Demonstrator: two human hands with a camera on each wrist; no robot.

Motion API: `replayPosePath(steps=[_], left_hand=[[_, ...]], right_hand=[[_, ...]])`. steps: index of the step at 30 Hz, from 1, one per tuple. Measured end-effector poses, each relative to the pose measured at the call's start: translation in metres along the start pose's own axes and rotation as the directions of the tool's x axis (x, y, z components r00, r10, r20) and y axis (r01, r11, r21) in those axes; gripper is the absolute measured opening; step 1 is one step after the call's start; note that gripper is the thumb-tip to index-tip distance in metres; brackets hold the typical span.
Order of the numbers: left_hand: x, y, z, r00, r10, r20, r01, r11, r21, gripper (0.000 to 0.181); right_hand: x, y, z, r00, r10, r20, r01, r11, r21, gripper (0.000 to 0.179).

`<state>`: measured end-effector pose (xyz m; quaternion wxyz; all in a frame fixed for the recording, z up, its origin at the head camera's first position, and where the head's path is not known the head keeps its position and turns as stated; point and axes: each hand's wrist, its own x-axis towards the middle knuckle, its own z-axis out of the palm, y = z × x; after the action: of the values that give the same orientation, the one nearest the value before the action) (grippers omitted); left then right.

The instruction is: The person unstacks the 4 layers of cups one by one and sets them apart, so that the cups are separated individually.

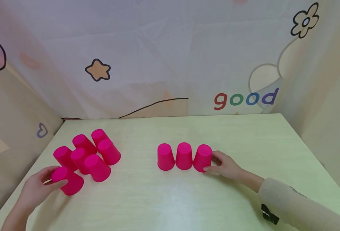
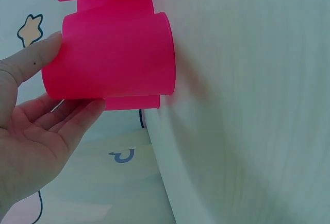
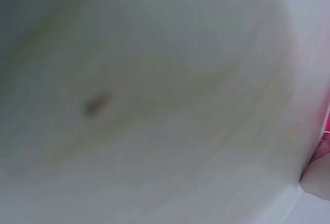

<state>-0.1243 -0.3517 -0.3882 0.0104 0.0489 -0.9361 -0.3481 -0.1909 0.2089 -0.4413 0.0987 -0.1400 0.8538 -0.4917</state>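
Observation:
My left hand [image 1: 38,189] holds an upside-down pink cup [image 1: 72,183] at the near left, thumb on one side and fingers on the other. The left wrist view shows the same cup [image 2: 113,54], its rim close over the tabletop. Just behind it stands a group of several matching upside-down cups [image 1: 97,168]. Farther right, three more pink cups [image 1: 184,157] form a row, also upside down. My right hand [image 1: 223,165] grips the right-hand one [image 1: 203,158] from its right side. A blurred pale surface fills most of the right wrist view, leaving my hand [image 3: 320,167] at its edge.
A pale wooden table [image 1: 135,205] carries all the cups. Behind it hangs a printed cloth backdrop [image 1: 158,64] with a star and the word "good", and the cloth continues along both sides. A light sleeve [image 1: 297,199] lies low over the table at right.

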Motion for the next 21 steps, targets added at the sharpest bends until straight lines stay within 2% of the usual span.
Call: replayPosePath(steps=[3, 6, 9, 11, 14, 18, 21], left_hand=[[0.002, 0.002, 0.001, 1.000, -0.015, 0.001, 0.015, 1.000, 0.011, 0.066], [0.000, 0.005, 0.000, 0.999, -0.017, -0.030, 0.019, 0.998, 0.064, 0.072], [-0.006, 0.012, -0.002, 0.995, 0.028, -0.093, -0.015, 0.990, 0.137, 0.075], [-0.011, 0.019, -0.004, 0.987, 0.074, -0.141, -0.049, 0.984, 0.170, 0.075], [-0.017, 0.031, -0.007, 0.970, 0.139, -0.201, -0.105, 0.979, 0.172, 0.076], [-0.024, 0.049, -0.007, 0.948, 0.199, -0.246, -0.167, 0.975, 0.145, 0.075], [-0.028, 0.060, -0.005, 0.937, 0.223, -0.269, -0.193, 0.972, 0.132, 0.073]], right_hand=[[-0.001, 0.001, 0.000, 1.000, 0.007, -0.006, -0.007, 1.000, -0.005, 0.059], [-0.001, 0.001, 0.000, 1.000, 0.004, -0.002, -0.004, 1.000, -0.002, 0.059], [0.000, 0.000, 0.000, 1.000, 0.000, 0.002, 0.000, 1.000, -0.003, 0.059], [0.000, -0.001, 0.000, 1.000, 0.004, -0.002, -0.004, 1.000, -0.008, 0.059], [-0.001, -0.002, 0.000, 1.000, 0.012, -0.009, -0.012, 1.000, -0.016, 0.060], [-0.001, -0.003, -0.002, 1.000, 0.029, -0.007, -0.029, 1.000, -0.001, 0.061], [-0.001, -0.007, -0.002, 0.998, 0.051, -0.021, -0.051, 0.999, 0.012, 0.067]])
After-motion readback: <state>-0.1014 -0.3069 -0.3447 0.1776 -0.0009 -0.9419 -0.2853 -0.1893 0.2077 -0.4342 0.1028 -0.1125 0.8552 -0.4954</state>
